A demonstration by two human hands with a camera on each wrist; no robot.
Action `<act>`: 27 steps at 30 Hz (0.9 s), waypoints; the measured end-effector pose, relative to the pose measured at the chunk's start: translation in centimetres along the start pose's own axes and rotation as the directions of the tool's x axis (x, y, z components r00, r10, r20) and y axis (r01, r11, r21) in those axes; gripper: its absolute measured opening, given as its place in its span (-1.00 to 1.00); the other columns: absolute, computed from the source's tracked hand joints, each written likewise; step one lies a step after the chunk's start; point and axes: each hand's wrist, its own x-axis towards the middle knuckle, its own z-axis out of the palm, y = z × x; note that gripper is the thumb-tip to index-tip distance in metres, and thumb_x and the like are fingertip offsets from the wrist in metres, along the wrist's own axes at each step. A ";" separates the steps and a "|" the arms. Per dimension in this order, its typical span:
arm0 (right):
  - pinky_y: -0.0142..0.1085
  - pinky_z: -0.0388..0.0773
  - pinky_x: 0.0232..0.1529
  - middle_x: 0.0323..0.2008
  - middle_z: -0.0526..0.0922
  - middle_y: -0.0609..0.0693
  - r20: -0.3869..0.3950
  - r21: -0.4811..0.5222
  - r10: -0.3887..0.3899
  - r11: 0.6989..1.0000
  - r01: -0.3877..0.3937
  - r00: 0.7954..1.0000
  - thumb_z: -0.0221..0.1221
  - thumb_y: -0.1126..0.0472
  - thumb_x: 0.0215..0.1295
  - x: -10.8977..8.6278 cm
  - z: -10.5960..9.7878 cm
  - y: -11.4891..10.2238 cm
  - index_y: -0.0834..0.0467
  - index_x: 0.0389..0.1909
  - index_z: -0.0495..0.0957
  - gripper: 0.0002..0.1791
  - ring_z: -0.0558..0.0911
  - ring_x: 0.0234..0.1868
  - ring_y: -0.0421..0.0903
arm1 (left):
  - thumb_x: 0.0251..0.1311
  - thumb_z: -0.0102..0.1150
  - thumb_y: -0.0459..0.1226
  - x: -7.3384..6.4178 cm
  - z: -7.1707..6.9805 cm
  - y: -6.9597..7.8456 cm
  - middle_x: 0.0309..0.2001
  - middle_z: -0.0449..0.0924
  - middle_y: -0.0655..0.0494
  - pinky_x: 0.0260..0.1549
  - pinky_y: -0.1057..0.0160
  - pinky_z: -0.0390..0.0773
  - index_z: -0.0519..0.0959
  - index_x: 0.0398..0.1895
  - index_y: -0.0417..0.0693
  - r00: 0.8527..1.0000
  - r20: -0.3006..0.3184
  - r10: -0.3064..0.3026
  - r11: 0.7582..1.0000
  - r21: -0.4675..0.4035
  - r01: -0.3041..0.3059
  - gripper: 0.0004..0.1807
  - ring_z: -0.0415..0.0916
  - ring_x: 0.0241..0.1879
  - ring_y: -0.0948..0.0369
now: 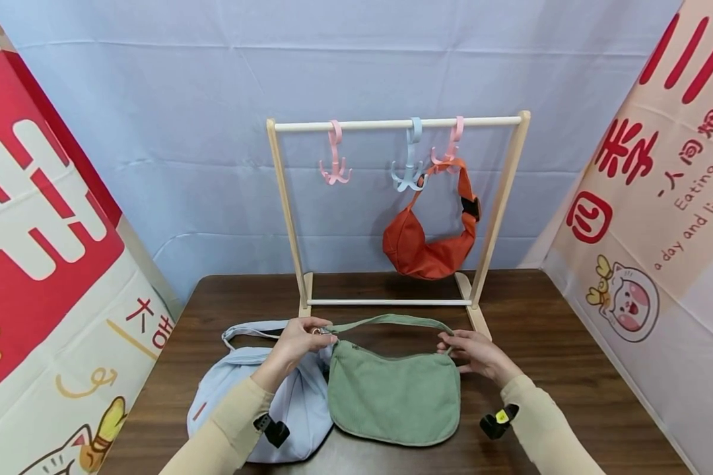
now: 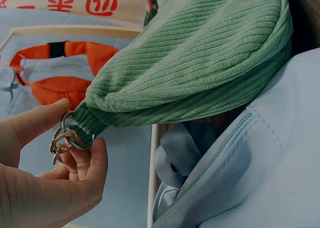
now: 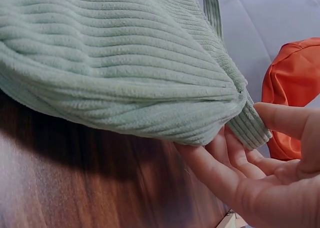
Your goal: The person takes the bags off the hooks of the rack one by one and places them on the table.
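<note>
A green corduroy handbag (image 1: 395,399) hangs between both hands over the front of the table, its strap (image 1: 392,319) arching above the opening. My left hand (image 1: 300,343) grips the strap's left end, where metal rings and a short chain (image 2: 64,138) show between thumb and fingers. At the bag's other top corner, my right hand (image 1: 478,354) pinches the base of the strap (image 3: 248,125), with fingers curled under the corner. Beside the green bag a light blue bag (image 1: 297,415) lies on the table, partly hidden by my left forearm.
Behind the bags stands a wooden rack (image 1: 500,204). Its top bar carries a pink hook (image 1: 335,158), a blue hook (image 1: 410,158) and another pink hook (image 1: 455,142), from which an orange waist bag (image 1: 430,247) hangs. The dark wooden table (image 1: 570,369) reaches to printed cloths at both sides.
</note>
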 end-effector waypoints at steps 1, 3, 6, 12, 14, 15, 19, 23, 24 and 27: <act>-0.12 0.60 -0.17 -0.22 0.64 -0.08 -0.001 -0.009 0.005 1.000 -0.005 1.000 -0.01 0.05 0.44 0.1 0.1 0.1 0.30 0.11 0.37 -0.58 0.56 -0.26 -0.17 | 0.02 0.35 -0.38 0.0 0.0 0.0 -0.53 0.51 0.13 -0.32 0.14 0.57 0.54 0.04 -0.32 1.000 -0.003 -0.005 1.000 0.008 0.005 -0.54 0.56 -0.46 0.20; -0.11 0.60 -0.18 -0.21 0.64 -0.07 -0.008 -0.019 0.015 1.000 -0.015 1.000 -0.01 0.05 0.44 0.2 0.2 0.1 0.32 0.14 0.34 -0.55 0.55 -0.26 -0.16 | 0.03 0.34 -0.38 0.1 -0.1 -0.3 -0.55 0.50 0.13 -0.30 0.10 0.56 0.54 0.05 -0.32 1.000 -0.006 -0.015 1.000 0.016 0.015 -0.54 0.55 -0.48 0.22; -0.11 0.60 -0.19 -0.18 0.65 -0.05 -0.009 -0.042 0.024 0.999 -0.024 1.000 -0.01 0.04 0.44 0.3 0.4 0.1 0.36 0.19 0.28 -0.48 0.54 -0.26 -0.16 | 0.06 0.30 -0.40 0.4 -0.3 -0.7 -0.50 0.54 0.10 -0.24 0.01 0.56 0.52 0.05 -0.37 1.000 -0.003 -0.023 1.000 0.021 0.023 -0.55 0.54 -0.49 0.22; -0.11 0.59 -0.19 -0.15 0.67 -0.02 0.002 -0.068 0.023 0.997 -0.023 1.000 -0.02 0.05 0.45 0.6 0.5 0.1 0.39 0.23 0.24 -0.45 0.58 -0.24 -0.17 | 0.08 0.30 -0.39 0.7 -0.4 -1.6 -0.32 0.61 -0.02 -0.16 -0.08 0.56 0.53 0.02 -0.40 1.000 -0.005 -0.025 1.000 0.017 0.025 -0.59 0.59 -0.36 0.05; -0.11 0.59 -0.19 -0.15 0.66 -0.01 0.002 -0.072 0.022 0.997 -0.022 1.000 -0.02 0.06 0.45 0.7 0.5 0.2 0.39 0.23 0.24 -0.46 0.59 -0.23 -0.18 | 0.07 0.31 -0.38 0.8 -0.4 -1.8 -0.30 0.61 -0.04 -0.17 -0.05 0.58 0.54 0.00 -0.37 0.999 -0.009 -0.032 0.999 0.009 0.032 -0.59 0.60 -0.32 0.01; -0.11 0.59 -0.19 -0.13 0.66 0.01 0.003 -0.073 0.022 0.997 -0.022 1.000 -0.02 0.07 0.45 0.8 0.5 0.2 0.40 0.23 0.24 -0.46 0.60 -0.22 -0.18 | 0.06 0.32 -0.37 0.9 -0.4 -1.9 -0.29 0.61 -0.04 -0.18 -0.03 0.58 0.55 0.00 -0.36 0.999 -0.013 -0.035 0.999 0.008 0.035 -0.60 0.60 -0.31 0.01; -0.11 0.59 -0.18 -0.06 0.64 0.10 0.001 -0.085 0.021 0.996 -0.021 1.000 -0.02 0.10 0.45 1.0 0.5 0.3 0.42 0.25 0.19 -0.44 0.62 -0.19 -0.19 | 0.06 0.32 -0.38 1.0 -0.4 -2.1 -0.31 0.61 -0.03 -0.23 0.02 0.60 0.56 -0.03 -0.35 0.999 -0.022 -0.043 0.999 0.011 0.043 -0.62 0.59 -0.33 0.02; -0.11 0.59 -0.20 -0.01 0.61 0.17 -0.008 -0.095 0.026 0.995 -0.026 1.000 -0.02 0.12 0.44 1.2 0.6 0.4 0.43 0.29 0.12 -0.41 0.63 -0.17 -0.19 | 0.05 0.32 -0.39 1.1 -0.4 -2.4 -0.35 0.61 0.00 -0.27 0.06 0.61 0.56 -0.06 -0.38 0.999 -0.028 -0.043 0.999 0.032 0.044 -0.64 0.59 -0.37 0.07; -0.11 0.59 -0.20 -0.01 0.61 0.17 -0.012 -0.100 0.029 0.995 -0.030 1.000 -0.01 0.12 0.43 1.3 0.7 0.4 0.43 0.29 0.11 -0.41 0.63 -0.18 -0.19 | 0.05 0.31 -0.40 1.1 -0.4 -2.4 -0.35 0.61 0.00 -0.27 0.07 0.61 0.56 -0.06 -0.38 0.999 -0.029 -0.046 0.998 0.035 0.047 -0.64 0.59 -0.37 0.07; -0.12 0.59 -0.23 -0.04 0.62 0.16 -0.034 -0.106 0.044 0.993 -0.047 0.998 0.00 0.14 0.43 1.4 0.9 0.4 0.40 0.29 0.12 -0.43 0.63 -0.20 -0.18 | 0.07 0.30 -0.38 1.2 -0.3 -2.5 -0.31 0.62 -0.03 -0.27 0.07 0.61 0.55 -0.04 -0.38 0.998 -0.022 -0.051 0.997 0.061 0.053 -0.63 0.60 -0.36 0.08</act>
